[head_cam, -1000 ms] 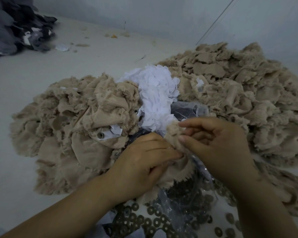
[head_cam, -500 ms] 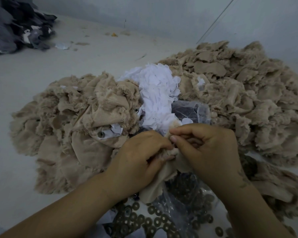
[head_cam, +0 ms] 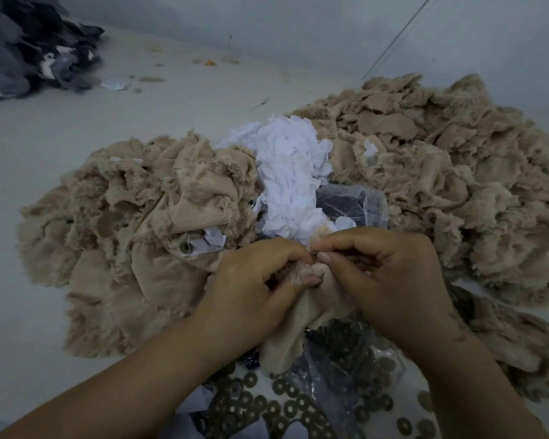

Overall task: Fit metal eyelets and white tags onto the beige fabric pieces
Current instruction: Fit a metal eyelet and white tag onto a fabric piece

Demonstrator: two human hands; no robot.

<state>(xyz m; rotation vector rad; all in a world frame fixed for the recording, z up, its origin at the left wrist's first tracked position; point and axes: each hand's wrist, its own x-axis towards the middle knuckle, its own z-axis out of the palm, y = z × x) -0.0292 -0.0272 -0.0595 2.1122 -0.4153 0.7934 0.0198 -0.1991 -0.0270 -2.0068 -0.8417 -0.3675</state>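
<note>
My left hand [head_cam: 251, 286] and my right hand [head_cam: 384, 280] meet over one beige fabric piece [head_cam: 295, 337], which hangs down between them. Both pinch its bunched top edge with thumb and fingers. What lies between the fingertips is too small to make out. Dark metal eyelets [head_cam: 286, 403] lie scattered below my wrists, some inside a clear plastic bag [head_cam: 346, 359]. A heap of white tags [head_cam: 292, 182] sits just beyond my hands. On the left pile, a fabric piece carries a fitted eyelet [head_cam: 183, 247] and a white tag.
A beige fabric pile [head_cam: 133, 236] lies to the left and a bigger one [head_cam: 450, 185] to the right. A second clear bag [head_cam: 352, 207] holds dark parts behind my hands. Dark grey cloth [head_cam: 29, 49] is heaped at the far left by the wall.
My hands drew closer together and bunched the fabric's top edge. The piece now hangs lower and more folded between them.
</note>
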